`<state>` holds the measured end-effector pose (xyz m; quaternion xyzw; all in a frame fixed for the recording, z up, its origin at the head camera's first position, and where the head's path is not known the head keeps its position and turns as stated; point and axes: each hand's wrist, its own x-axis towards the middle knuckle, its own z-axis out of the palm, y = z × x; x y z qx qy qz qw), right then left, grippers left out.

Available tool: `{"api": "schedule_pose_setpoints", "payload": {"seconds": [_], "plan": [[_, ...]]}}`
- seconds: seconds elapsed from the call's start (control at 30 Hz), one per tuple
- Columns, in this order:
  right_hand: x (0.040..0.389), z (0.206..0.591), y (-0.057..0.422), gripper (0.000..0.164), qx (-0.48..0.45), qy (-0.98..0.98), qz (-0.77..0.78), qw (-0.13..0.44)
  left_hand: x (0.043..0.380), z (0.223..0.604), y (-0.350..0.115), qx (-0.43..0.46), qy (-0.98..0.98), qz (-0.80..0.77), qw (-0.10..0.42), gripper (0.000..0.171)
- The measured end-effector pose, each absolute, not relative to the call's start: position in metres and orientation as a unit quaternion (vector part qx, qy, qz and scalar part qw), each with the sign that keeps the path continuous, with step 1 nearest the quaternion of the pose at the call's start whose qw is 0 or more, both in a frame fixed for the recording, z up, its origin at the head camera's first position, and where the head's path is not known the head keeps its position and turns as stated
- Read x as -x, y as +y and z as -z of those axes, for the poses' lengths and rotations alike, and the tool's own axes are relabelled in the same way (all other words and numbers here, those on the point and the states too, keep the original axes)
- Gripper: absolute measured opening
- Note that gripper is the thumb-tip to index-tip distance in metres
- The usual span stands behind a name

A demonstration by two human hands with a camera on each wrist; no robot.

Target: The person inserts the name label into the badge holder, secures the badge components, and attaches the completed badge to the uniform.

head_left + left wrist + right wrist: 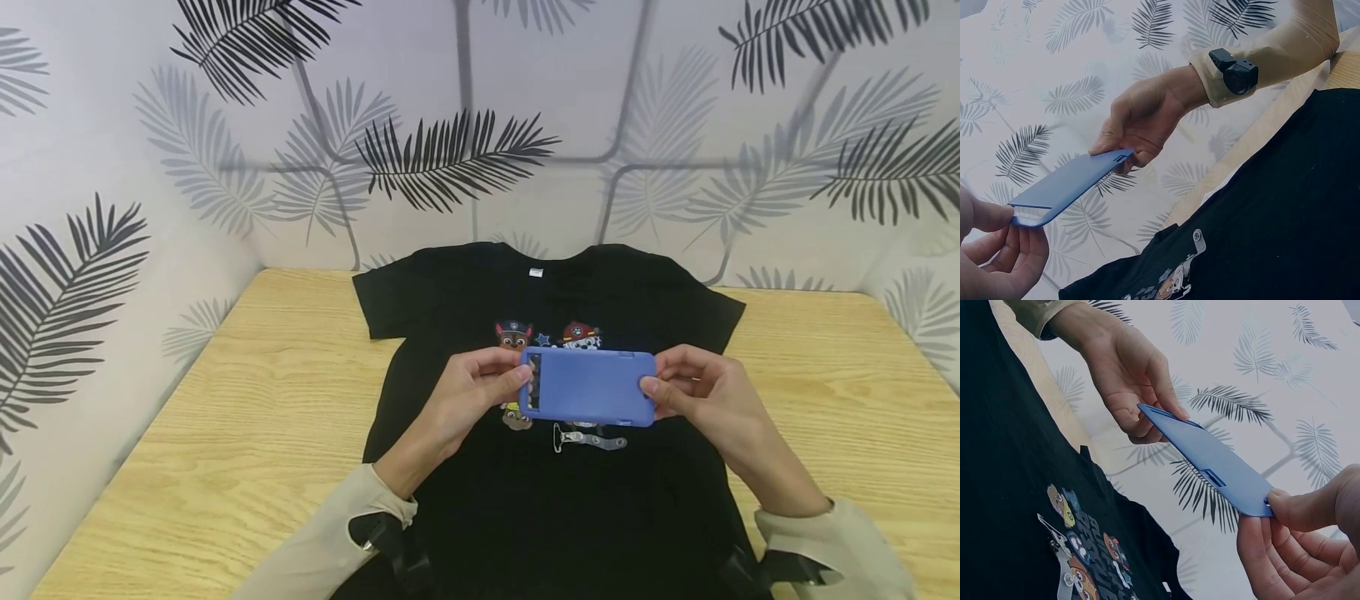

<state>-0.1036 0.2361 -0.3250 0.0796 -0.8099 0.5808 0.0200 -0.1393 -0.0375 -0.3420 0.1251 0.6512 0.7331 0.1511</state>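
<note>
A blue plastic badge holder [596,385], a flat rectangle with a slot cut near its left end, is held up above a black T-shirt [465,500]. My left hand [468,392] pinches its slotted end between thumb and fingers. At the opposite end, my right hand [708,392] pinches it the same way. In the right wrist view, a small notch shows along the edge of the badge holder [1210,456]. Below it on the shirt lies a clear strap clip [600,440] with a metal clasp. Part of the shirt's cartoon print [513,335] is hidden behind the holder.
The T-shirt lies spread on a light wooden table [247,433], its collar toward the back wall [450,83]. That wall and the side ones carry a leaf pattern. Wood surface shows on both sides of the shirt.
</note>
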Motion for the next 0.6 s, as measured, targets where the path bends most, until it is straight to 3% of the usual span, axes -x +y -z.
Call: {"api": "schedule_pose_setpoints", "payload": {"seconds": [0.6], "plan": [[0.1053, 0.3258, 0.2374, 0.021, -0.072, -0.805, -0.589, 0.012, 0.1396, 0.3405, -0.0377, -0.109, 0.662, -0.726, 0.15, 0.025]]}}
